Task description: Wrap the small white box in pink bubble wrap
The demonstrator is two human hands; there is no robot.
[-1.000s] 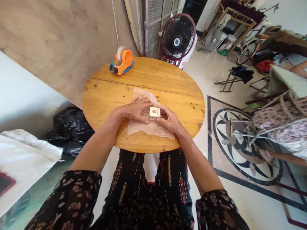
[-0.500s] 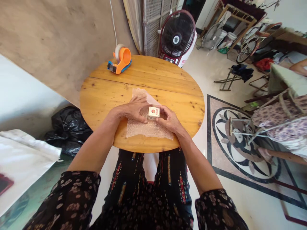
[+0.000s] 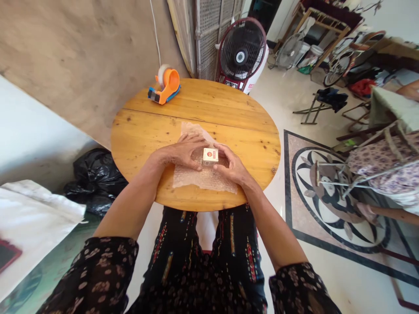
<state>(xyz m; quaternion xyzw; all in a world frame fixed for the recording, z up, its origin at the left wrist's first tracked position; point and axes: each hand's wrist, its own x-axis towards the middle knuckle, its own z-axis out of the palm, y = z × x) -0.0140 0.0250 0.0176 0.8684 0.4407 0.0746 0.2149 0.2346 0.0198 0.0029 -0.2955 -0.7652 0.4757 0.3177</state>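
Note:
A small cream-coloured box [image 3: 210, 155] with a red round mark stands on a sheet of bubble wrap [image 3: 196, 179], which lies on a wooden table [image 3: 235, 107]. My right hand [image 3: 233, 167] curves round the box's right side, its thumb at the near corner and a fingertip at the far one. To the left, my left hand [image 3: 187, 152] rests on the bubble wrap with fingers stretched out and apart. Its thumb tip points at the box, just short of it. Both hands cover parts of the wrap.
An orange and blue tape dispenser [image 3: 166, 85] stands at the table's far left edge. Behind the table is a fan [image 3: 241, 54]. Black plastic bags [image 3: 94, 176] lie on the floor to the left. At the right, another person sits near a folding stool [image 3: 322, 102].
The view has shifted slightly. Both hands keep nearly the same pose around the box, and the box stays in place on the bubble wrap.

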